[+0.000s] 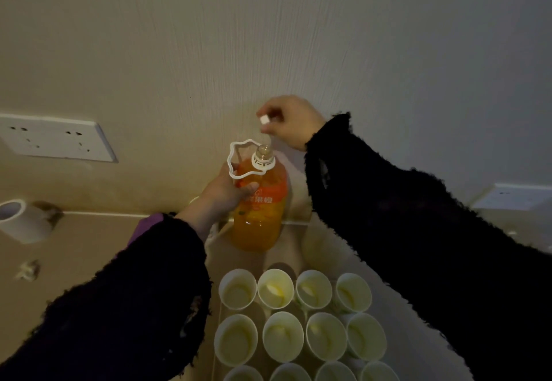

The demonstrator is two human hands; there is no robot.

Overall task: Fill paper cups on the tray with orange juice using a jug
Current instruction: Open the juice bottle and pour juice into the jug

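Note:
A big bottle of orange juice (pixel 260 213) with an orange label and a white carry handle stands upright behind the cups, its neck uncapped. My left hand (pixel 228 186) grips its shoulder from the left. My right hand (pixel 288 121) is raised above the neck and pinches the small white cap (pixel 265 119). Several white paper cups (pixel 282 336) stand in rows on a tray (pixel 215 318) close to me; each seems to hold only a pale film at the bottom.
A cream wall rises right behind the bottle, with a white socket plate (pixel 56 137) at the left and another (pixel 513 197) at the right. A roll of white tape (pixel 21 221) lies on the tan counter at far left.

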